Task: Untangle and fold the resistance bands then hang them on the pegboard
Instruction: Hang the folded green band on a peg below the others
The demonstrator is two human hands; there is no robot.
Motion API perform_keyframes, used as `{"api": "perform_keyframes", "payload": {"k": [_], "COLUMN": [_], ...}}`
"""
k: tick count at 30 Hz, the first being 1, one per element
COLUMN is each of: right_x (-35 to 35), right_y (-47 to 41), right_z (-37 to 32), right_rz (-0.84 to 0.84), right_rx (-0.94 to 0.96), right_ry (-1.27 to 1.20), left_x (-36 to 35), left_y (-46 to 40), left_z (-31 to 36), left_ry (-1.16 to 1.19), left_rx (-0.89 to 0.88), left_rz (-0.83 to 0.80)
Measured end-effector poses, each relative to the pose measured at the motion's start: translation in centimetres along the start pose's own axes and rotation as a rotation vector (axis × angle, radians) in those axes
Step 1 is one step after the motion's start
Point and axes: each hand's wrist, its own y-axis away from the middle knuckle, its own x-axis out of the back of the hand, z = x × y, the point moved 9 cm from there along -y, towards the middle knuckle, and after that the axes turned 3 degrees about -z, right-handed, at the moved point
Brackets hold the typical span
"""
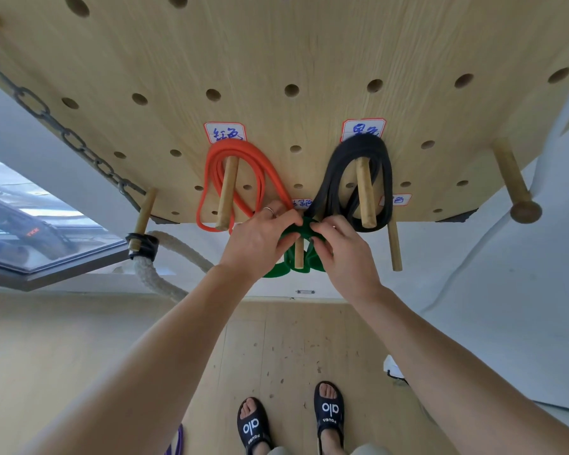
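A wooden pegboard (309, 54) fills the top of the view. A folded orange band (243, 152) hangs on one peg under a handwritten label. On the peg to its right hangs a folded black band (381, 152). Below and between them, a green band (303, 229) is looped over a lower wooden peg (298, 256). My left hand (260, 241) pinches the green band at its top left. My right hand (345, 251) pinches it at the top right. Both hands hide much of the green band.
A dark chain (46, 116) runs along the board's left side, and a thick rope (155, 274) hangs from a left peg. Bare pegs (395, 247) stick out at the right. A purple band's edge (177, 441) lies on the wooden floor by my sandalled feet.
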Motion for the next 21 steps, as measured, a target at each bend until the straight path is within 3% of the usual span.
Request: {"api": "perform_keyframes", "payload": {"k": [7,11,15,21], "right_x": [0.7,0.0,-1.4,-3.1], "right_y": [3.6,6.7,8.5,9.6], "right_z": [2.6,3.9,3.8,4.5], "right_rz": [0.009,-0.049,-0.128,-0.209], "right_rx": [-0.156,-0.229,-0.296,-0.376], "right_ry": [-0.026,-0.013,-0.017,-0.017], "left_x": [1.0,1.4,-0.3,-3.4], "left_y": [1.4,4.1,8.1,12.8], "left_z": [0.1,-1.2,-2.4,-2.3], "left_ry": [0.042,0.08,0.112,0.094], "left_rx": [0.028,0.193,0.344,0.408], "left_rz": [0.026,0.077,0.008,-0.071]}}
